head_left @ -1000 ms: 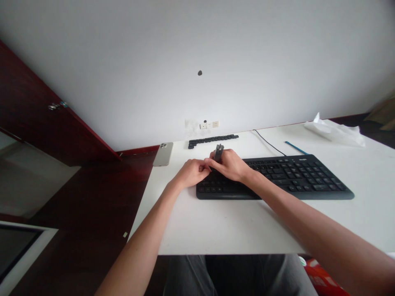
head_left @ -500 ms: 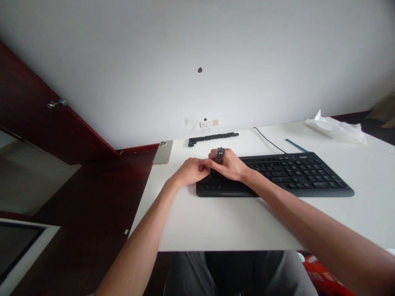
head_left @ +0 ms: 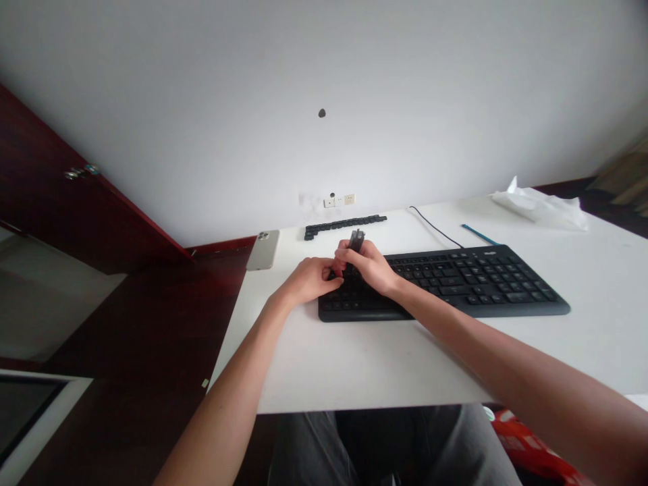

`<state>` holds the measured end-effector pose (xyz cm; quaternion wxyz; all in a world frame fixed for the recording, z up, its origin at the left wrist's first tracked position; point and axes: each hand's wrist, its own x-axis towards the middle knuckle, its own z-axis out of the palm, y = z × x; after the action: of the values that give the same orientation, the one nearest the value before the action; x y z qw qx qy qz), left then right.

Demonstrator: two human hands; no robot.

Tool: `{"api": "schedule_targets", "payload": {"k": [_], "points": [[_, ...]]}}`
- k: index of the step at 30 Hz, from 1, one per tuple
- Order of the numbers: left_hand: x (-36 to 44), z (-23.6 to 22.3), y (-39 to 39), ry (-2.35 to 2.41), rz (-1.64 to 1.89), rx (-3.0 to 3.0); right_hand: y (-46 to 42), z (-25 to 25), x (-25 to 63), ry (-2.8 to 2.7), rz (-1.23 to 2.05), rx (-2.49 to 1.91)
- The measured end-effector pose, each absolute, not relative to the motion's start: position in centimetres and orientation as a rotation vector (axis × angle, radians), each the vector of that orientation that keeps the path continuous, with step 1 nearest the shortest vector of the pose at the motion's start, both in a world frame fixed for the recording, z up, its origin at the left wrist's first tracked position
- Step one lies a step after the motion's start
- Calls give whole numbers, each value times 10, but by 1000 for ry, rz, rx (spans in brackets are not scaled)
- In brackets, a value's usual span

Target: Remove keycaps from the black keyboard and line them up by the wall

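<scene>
A black keyboard (head_left: pixel 455 280) lies on the white table under both my hands. My right hand (head_left: pixel 372 264) is closed around a small dark hand tool (head_left: pixel 356 240) above the keyboard's left part. The tool's grey end sticks up out of the fist; its lower end is hidden, so its kind is unclear. My left hand (head_left: pixel 312 277) rests at the keyboard's left edge, fingers curled together close to the right fingertips. What those fingers pinch, if anything, cannot be made out. Behind the hands, black keycaps (head_left: pixel 347 224) lie in a row.
A phone (head_left: pixel 262 250) lies face down at the table's left edge. Behind the keyboard are its cable (head_left: pixel 435 228), a thin blue stick (head_left: pixel 478 233) and a white plastic bag (head_left: pixel 541 206). The wall with sockets (head_left: pixel 339 201) borders the table's back.
My right hand has turned, so the tool tilts more to the right and shows more of its length. The left hand stays by the keyboard's left edge. The whole view has shifted slightly.
</scene>
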<state>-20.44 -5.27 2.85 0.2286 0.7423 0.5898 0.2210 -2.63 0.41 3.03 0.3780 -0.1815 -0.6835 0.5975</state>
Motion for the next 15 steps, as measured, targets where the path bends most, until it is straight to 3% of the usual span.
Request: {"api": "schedule_targets", "payload": {"k": [15], "points": [[-205,24,-50,1660,636,2065,18,40,-13,-2011,1560,-417]]}}
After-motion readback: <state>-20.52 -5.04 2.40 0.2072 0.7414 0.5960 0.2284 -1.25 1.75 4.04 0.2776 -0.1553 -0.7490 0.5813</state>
